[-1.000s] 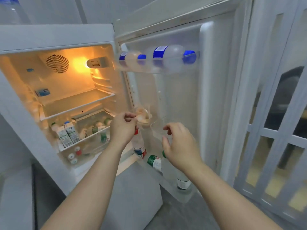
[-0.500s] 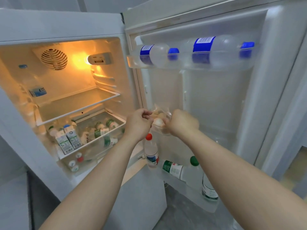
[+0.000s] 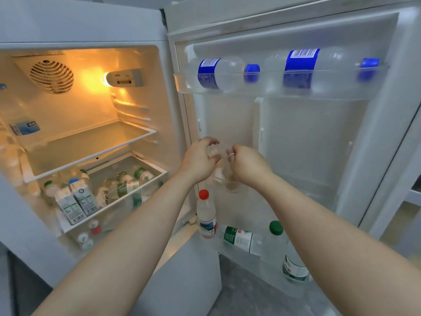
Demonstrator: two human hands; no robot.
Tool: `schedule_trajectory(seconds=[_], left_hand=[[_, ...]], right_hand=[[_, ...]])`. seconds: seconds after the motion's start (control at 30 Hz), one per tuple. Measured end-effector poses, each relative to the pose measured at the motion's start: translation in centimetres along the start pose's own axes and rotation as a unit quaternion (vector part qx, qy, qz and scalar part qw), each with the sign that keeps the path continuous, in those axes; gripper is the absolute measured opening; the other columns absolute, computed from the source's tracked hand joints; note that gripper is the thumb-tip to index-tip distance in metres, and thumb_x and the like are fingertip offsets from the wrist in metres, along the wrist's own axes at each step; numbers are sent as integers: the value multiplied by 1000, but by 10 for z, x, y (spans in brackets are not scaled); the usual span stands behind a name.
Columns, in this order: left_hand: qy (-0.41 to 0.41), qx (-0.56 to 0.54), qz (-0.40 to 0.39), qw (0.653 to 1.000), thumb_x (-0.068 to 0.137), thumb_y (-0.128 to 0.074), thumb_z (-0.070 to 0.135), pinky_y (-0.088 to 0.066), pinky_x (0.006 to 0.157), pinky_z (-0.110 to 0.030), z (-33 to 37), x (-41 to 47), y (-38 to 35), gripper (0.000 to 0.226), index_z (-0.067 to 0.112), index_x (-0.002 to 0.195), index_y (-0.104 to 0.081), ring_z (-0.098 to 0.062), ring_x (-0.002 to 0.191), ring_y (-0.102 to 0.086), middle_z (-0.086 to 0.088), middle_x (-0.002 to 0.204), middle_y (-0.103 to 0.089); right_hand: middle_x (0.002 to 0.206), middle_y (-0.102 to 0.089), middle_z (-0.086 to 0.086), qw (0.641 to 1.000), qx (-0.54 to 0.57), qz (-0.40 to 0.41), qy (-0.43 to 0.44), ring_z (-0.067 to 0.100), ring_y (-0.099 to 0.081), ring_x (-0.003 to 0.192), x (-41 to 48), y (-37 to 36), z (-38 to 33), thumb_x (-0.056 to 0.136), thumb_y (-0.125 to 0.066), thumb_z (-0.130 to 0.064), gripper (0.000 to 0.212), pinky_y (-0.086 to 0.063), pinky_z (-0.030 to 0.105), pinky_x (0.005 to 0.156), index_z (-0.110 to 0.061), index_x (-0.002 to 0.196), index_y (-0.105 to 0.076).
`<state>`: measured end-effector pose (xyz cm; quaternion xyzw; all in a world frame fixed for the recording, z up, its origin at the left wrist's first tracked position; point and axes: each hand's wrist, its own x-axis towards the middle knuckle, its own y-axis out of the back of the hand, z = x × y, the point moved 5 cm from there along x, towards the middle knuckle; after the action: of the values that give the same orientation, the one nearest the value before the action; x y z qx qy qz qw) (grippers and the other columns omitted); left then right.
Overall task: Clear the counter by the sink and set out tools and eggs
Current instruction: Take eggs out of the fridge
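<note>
**A:** ok so where's the egg stuff sitting right now?

**B:** Right against the open fridge door (image 3: 307, 144), about mid height, between the two hands. It's a clear plastic container (image 3: 224, 182), and a pale rounded thing (image 3: 219, 172) is showing through it. Could be an egg, but it's way too blurry to call. I also can't tell if the container is resting on the door or being held clear of it.

**A:** and the hands, are they actually grabbing it?

**B:** Yep, both. The left hand (image 3: 199, 161) is curling its fingers over the container's top left side. The right hand (image 3: 249, 166) is pinching the rim on the other side with bent fingers. The two hands are sitting really close together.

**A:** what else is in the door?

**B:** Two blue-label bottles (image 3: 216, 73) are lying on their sides in the top door shelf (image 3: 341, 87). Down at the bottom, a red-capped bottle (image 3: 206, 213) is standing upright just below the hands. A green-label bottle (image 3: 239, 239) is leaning over beside it, and a green-capped bottle (image 3: 276, 228) is standing to the right of that.

**A:** main compartment?

**B:** The lamp (image 3: 107, 79) is glowing orange, and milk cartons (image 3: 77, 201) are standing at the front of the drawer (image 3: 157, 171) with some small bottles behind them.
</note>
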<state>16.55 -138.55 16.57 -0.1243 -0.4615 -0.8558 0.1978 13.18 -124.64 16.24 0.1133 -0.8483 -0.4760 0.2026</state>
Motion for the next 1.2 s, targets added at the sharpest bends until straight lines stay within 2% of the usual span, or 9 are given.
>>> schedule_trajectory(seconds=[0.1, 0.3, 0.43, 0.63, 0.77, 0.83, 0.97, 1.07, 1.2], left_hand=[[9, -34, 7, 999, 94, -59, 21, -42, 72, -26, -1, 7, 3, 6, 22, 97, -64, -18, 89, -67, 4, 100, -69], [39, -169, -7, 985, 94, -64, 16, -57, 69, -30, -12, 12, 3, 10, 15, 85, -67, -13, 62, -69, 1, 69, -73], [41, -235, -14, 971, 96, -62, 14, -57, 64, -29, -13, 12, 11, 13, 11, 85, -68, -14, 59, -66, 1, 65, -71], [42, -287, -12, 957, 99, -59, 15, -52, 57, -22, -6, 15, 26, 19, 10, 84, -68, -13, 58, -62, -7, 72, -73], [41, -290, 2, 956, 98, -62, 18, -51, 58, -21, -7, 17, 33, 19, 9, 84, -72, -12, 61, -63, -5, 72, -73], [48, -301, 7, 952, 97, -62, 17, -51, 58, -21, -7, 17, 33, 19, 8, 84, -72, -12, 61, -63, -2, 69, -72], [64, -318, 11, 946, 97, -61, 14, -50, 57, -25, -10, 18, 28, 21, 10, 79, -72, -14, 62, -64, 1, 64, -69], [78, -335, 18, 939, 97, -61, 14, -50, 59, -25, -12, 18, 26, 24, 9, 77, -72, -14, 61, -64, -4, 64, -67], [94, -346, 28, 933, 97, -62, 19, -45, 53, -25, -13, 10, 22, 26, 7, 76, -74, -15, 57, -57, -4, 61, -63]], right_hand=[[93, -58, 9, 998, 51, 30, 7, 27, -46, 80, 5, 2, -3, 105, -35, -30, 28, -31, 31, 64, -19, 80, -43], [73, -51, -9, 983, 179, 30, 27, 13, -48, 68, 3, 2, -11, 106, -34, -29, 31, -30, 26, 55, -22, 79, -48], [74, -53, -6, 967, 254, 7, 33, 9, -48, 67, 7, -2, -18, 107, -34, -27, 30, -34, 28, 60, -12, 95, -57], [69, -49, -7, 931, 362, -29, -27, 9, -43, 61, 13, -17, -19, 105, -38, -25, 29, -31, 27, 55, -21, 80, -51], [70, -52, -5, 902, 426, -58, -43, 0, -48, 50, 13, -23, -22, 104, -39, -16, 24, -35, 16, 47, -14, 90, -58], [75, -57, -4, 886, 456, -75, -43, -1, -54, 57, 12, -24, -26, 103, -39, -11, 23, -39, 14, 50, -9, 100, -61], [53, -58, -14, 871, 483, -84, -37, -7, -51, 39, 8, -20, -32, 102, -33, -2, 25, -34, 7, 38, -7, 100, -58], [66, -52, -7, 885, 459, -64, -45, -8, -47, 34, 8, -20, -33, 104, -34, -10, 23, -31, 7, 34, -10, 100, -56], [70, -51, 6, 867, 489, -84, -41, -2, -49, 36, 6, -21, -44, 102, -32, 0, 17, -35, 12, 37, -3, 98, -48]])
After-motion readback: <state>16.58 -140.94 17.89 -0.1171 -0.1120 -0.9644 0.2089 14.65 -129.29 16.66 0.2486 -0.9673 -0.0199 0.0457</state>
